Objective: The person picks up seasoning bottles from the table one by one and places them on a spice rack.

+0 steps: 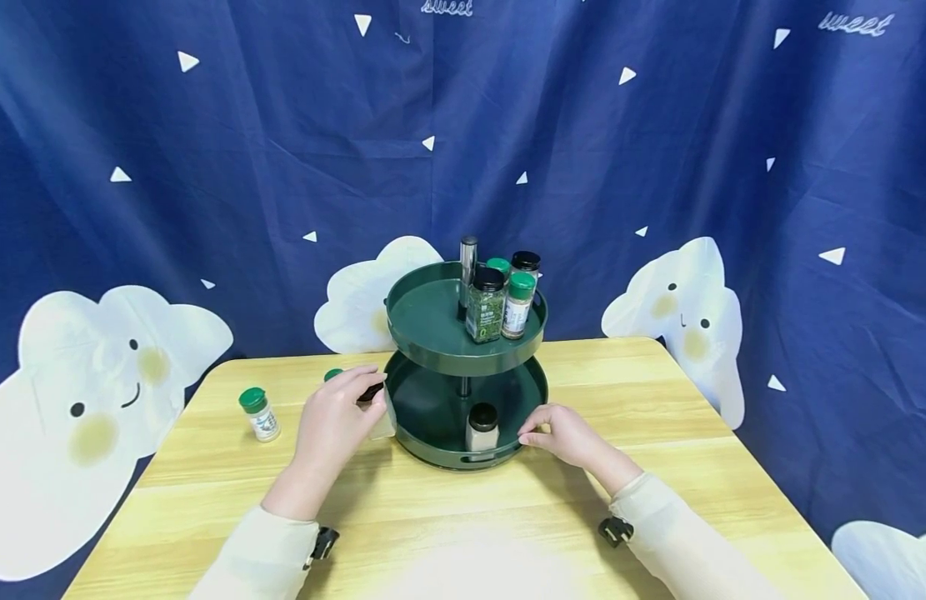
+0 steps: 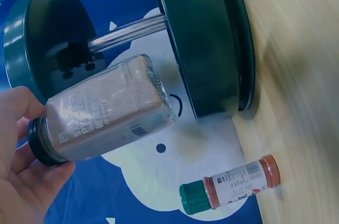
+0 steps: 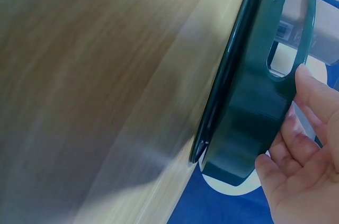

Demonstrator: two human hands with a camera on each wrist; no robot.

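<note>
My left hand point(image 1: 333, 425) holds a square spice jar point(image 2: 106, 113) by its black lid, fingers and thumb around the cap. The clear jar is filled with pale brownish powder and tilts beside the dark green two-tier turntable point(image 1: 432, 454), close to the left edge of its lower tier. On the opposite side, my right hand point(image 1: 560, 432) grips the lower tier's rim near a handle slot point(image 3: 280, 57). Inside that tier, at the front, stands another black-lidded jar point(image 1: 482, 429). Just past my left hand is a green-capped shaker point(image 2: 233, 186) of reddish spice, mostly hidden in the head view.
Several bottles crowd the right side of the upper tier, among them a black-lidded herb jar point(image 1: 485, 310), a green-capped shaker point(image 1: 518, 307) and a tall silver-topped grinder point(image 1: 468, 275). A white green-capped shaker point(image 1: 260, 415) stands on the wooden table point(image 1: 207, 492) at left. A blue curtain point(image 1: 508, 100) hangs behind.
</note>
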